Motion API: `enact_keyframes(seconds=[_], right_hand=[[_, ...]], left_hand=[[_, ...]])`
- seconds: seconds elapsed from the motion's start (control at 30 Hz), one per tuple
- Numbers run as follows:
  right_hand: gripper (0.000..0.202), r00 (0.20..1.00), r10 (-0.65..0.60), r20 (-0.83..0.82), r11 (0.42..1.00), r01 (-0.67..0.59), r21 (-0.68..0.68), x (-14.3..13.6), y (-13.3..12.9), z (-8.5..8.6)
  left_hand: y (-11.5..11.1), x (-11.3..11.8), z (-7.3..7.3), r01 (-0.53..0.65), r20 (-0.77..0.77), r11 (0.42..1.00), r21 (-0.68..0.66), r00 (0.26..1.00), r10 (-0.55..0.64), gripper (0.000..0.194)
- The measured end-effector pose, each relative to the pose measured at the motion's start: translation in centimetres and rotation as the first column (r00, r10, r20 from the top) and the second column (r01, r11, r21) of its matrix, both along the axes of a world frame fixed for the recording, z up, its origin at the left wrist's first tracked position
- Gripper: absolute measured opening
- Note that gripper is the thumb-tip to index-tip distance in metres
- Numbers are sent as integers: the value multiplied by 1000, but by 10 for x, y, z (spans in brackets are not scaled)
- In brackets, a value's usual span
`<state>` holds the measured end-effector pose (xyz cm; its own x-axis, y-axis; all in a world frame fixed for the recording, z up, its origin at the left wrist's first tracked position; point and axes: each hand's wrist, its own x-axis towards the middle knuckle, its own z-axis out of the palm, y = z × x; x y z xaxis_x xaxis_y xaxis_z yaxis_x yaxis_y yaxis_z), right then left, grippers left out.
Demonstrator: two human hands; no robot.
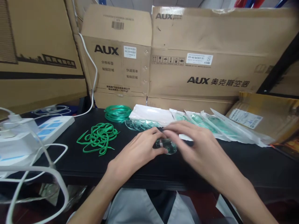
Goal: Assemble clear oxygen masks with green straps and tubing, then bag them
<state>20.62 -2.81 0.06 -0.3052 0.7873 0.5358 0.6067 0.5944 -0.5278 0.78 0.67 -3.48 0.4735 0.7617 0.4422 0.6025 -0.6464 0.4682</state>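
Note:
Near the front of the black table, my left hand (146, 146) pinches a small clear green-tinted oxygen mask (171, 148) between thumb and fingers. A pale strip shows on the mask. My right hand (195, 137) is over its right side, blurred by motion, with its fingertips partly hidden. Just behind my hands lie several nested clear plastic masks (136, 125). Left of them is a tangle of green elastic cord (98, 138), and behind that a coil of green tubing (118, 113).
A white stack of packets (151, 112) lies behind the masks. Several white-and-clear pouches (213, 123) with green contents fan out to the right. White power strips (54, 126) and cables crowd the left. Cardboard boxes (198, 37) wall the back; a wrapped parcel (263, 115) stands at right.

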Motion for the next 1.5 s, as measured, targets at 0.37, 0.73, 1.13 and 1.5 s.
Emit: enact_keyframes(seconds=[0.37,0.73,1.13,1.5], right_hand=[[55,978,-73,-195,926,-6,-377,21,30,-29],[43,938,-12,-348,942,-106,-319,17,31,-31],[47,898,19,-440,908,-199,-368,22,28,-25],[38,887,52,-459,903,-238,-357,13,25,-28]], left_hand=[[-2,4,7,-96,70,992,85,993,90,42],[8,-4,13,162,439,916,-367,898,17,37],[1,-4,18,253,459,852,-458,888,-18,32],[1,0,14,252,505,860,-445,863,8,35]])
